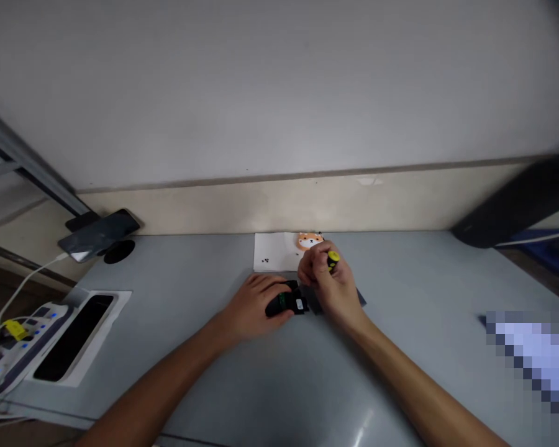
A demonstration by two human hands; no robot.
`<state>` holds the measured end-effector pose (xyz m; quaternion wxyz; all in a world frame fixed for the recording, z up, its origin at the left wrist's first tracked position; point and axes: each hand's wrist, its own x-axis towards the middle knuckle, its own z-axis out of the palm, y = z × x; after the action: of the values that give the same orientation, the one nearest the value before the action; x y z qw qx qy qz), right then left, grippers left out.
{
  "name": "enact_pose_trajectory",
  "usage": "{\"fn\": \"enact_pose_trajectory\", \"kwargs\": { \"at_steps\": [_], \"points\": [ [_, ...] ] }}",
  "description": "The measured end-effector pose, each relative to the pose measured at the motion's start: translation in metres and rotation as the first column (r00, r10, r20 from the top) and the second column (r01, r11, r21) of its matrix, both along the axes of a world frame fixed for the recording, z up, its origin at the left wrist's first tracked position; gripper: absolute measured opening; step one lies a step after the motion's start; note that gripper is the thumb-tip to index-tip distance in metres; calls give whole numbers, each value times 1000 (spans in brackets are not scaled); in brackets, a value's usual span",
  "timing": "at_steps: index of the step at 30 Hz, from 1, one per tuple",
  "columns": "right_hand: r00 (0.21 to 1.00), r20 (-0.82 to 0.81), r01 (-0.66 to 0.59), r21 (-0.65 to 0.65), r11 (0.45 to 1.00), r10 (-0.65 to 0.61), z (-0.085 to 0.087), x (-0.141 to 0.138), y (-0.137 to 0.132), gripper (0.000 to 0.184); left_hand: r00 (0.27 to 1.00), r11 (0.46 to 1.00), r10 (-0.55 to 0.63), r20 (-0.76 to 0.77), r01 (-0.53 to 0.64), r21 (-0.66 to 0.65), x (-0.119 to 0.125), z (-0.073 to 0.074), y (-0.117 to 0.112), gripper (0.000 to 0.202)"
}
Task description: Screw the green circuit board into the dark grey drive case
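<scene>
My left hand (261, 304) is closed around a small black device (286, 302) with a green patch and a pale label, holding it low at the tabletop. Just to its right, my right hand (328, 279) is wrapped round a screwdriver (333, 256), of which the yellow and black handle end shows above the fist. The screwdriver's tip is hidden behind the hand. Under the right wrist a dark flat piece (361, 298) sticks out. Beyond both hands lies a white paper (274, 245) with several tiny dark screws (265, 260) on it.
An orange and white animal-face item (310, 241) lies at the paper's right side. On the left are a phone on a stand (100, 234), another phone (74, 338) and a power strip (28, 341) with cables. A dark cylinder (517, 202) stands back right; a pixelated patch covers the right edge.
</scene>
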<state>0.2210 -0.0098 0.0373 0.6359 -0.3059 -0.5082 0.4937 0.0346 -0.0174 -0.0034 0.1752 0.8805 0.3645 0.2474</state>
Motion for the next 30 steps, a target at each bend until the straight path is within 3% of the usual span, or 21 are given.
{"fn": "enact_pose_trajectory", "kwargs": {
  "at_steps": [4, 7, 9, 16, 20, 25, 30],
  "points": [
    [981, -152, -133, -84, 988, 120, 10, 2, 1, 39, 1000, 1000, -4, -3, 4, 1, 0, 2, 0, 36],
    [977, -147, -176, -138, 975, 155, 18, 9, -1, 27, 1000, 1000, -2, 2, 2, 4, 0, 2, -1, 34],
    [976, -152, -178, -152, 972, 154, 20, 14, -2, 22, 1000, 1000, -1, 4, 1, 8, 0, 2, -1, 31],
    [993, -82, -90, -132, 987, 79, 11, 16, 4, 37, 1000, 1000, 3, -10, -2, 16, 1, 2, -2, 25],
    [982, -135, -151, -147, 978, 131, 17, 14, 4, 39, 1000, 1000, 9, -10, -9, 23, 1, 2, -3, 26],
    [972, -175, -191, -205, 960, 156, 24, 16, -2, 25, 1000, 1000, 4, -3, -4, 30, 1, 1, -2, 24],
    [969, -187, -200, -202, 959, 163, 21, 18, -3, 39, 1000, 999, 5, 7, -5, 34, 1, 3, -2, 23]
  ]
}}
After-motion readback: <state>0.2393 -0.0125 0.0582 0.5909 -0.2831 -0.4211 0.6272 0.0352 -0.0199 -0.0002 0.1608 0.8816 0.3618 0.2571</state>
